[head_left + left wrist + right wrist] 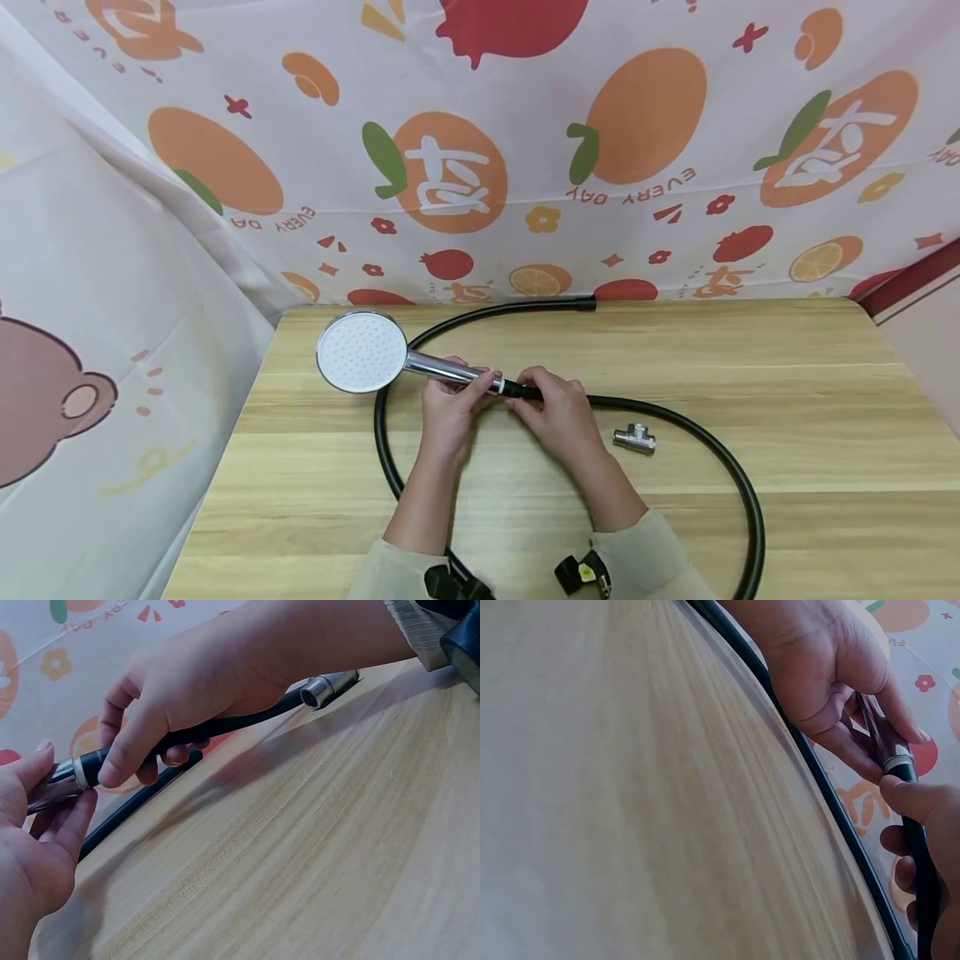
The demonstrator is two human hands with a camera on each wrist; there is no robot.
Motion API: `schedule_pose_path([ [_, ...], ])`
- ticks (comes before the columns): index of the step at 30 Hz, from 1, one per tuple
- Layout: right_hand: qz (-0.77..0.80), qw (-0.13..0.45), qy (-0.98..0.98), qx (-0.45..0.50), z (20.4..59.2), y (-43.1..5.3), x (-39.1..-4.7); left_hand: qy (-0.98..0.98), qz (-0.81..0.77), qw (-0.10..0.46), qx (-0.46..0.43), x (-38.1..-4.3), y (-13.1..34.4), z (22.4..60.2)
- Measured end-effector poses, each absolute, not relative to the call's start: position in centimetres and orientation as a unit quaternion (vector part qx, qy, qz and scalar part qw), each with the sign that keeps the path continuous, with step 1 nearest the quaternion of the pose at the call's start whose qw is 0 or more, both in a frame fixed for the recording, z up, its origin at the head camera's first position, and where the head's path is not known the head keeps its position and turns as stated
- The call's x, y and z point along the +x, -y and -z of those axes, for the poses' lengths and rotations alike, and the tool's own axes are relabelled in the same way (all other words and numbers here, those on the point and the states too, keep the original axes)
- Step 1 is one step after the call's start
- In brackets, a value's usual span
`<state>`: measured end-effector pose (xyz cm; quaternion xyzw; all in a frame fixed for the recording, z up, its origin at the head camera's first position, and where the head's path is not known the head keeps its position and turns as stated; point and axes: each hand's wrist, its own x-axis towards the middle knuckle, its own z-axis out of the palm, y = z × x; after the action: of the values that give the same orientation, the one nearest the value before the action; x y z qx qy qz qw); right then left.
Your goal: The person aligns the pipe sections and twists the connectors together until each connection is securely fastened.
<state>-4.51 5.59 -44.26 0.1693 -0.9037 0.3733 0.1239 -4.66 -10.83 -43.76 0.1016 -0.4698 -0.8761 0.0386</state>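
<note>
A chrome shower head (362,352) with a white round face lies toward the left, its nozzles facing up. My left hand (450,410) grips the lower end of its chrome handle. A black shower hose (678,419) meets that handle end, and my right hand (558,410) pinches the hose's end fitting just beside the joint. In the left wrist view the black fitting (91,766) sits against the handle's pale collar. Whether the threads are engaged is hidden. In the right wrist view the right thumb (911,796) presses on the fitting near the collar (898,761).
A small chrome tee fitting (635,438) lies on the wooden table (825,467) to the right of my right hand. The hose loops around both arms, and its free end (585,305) rests at the back edge by the printed cloth (540,150).
</note>
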Motion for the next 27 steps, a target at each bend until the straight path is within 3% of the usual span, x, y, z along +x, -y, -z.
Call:
schedule_pose_path([
  [27,-0.361,0.11,0.906,0.19,44.21,-5.64,-4.55,0.463,0.88,0.038,0.102,-4.56,11.01,43.7],
])
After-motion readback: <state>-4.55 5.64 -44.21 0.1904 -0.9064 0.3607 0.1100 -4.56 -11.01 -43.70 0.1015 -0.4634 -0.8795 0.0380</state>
